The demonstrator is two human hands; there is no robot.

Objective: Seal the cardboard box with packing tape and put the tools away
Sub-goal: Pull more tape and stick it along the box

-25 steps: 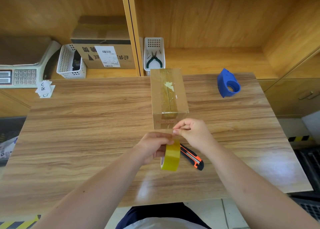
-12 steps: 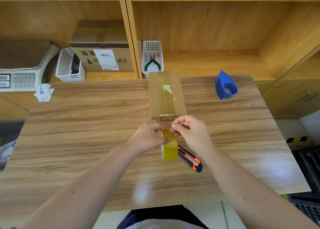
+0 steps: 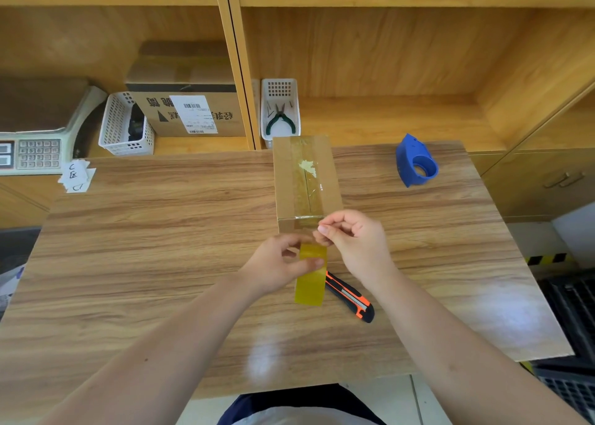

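A long cardboard box [image 3: 286, 179] lies on the wooden table [image 3: 154, 237], a strip of clear tape along its top seam. My left hand [image 3: 277, 265] grips a yellowish roll of packing tape [image 3: 309, 283] just in front of the box's near end. My right hand [image 3: 354, 244] pinches the loose tape end at the top of the roll, close to the box's near edge. An orange and black utility knife [image 3: 352, 297] lies on the table right of the roll, partly under my right wrist. A blue tape dispenser [image 3: 415, 162] stands at the table's far right.
On the shelf behind the table stand a white basket with green-handled pliers [image 3: 280, 115], a second white basket [image 3: 124, 125], a labelled carton [image 3: 190, 102] and a scale [image 3: 35, 134]. Paper slips [image 3: 75, 176] lie at the table's far left corner.
Both hands have lifted the tape roll toward the box's near end. The roll has turned more upright, and my right hand's pinch on the tape end sits closer to the box edge.
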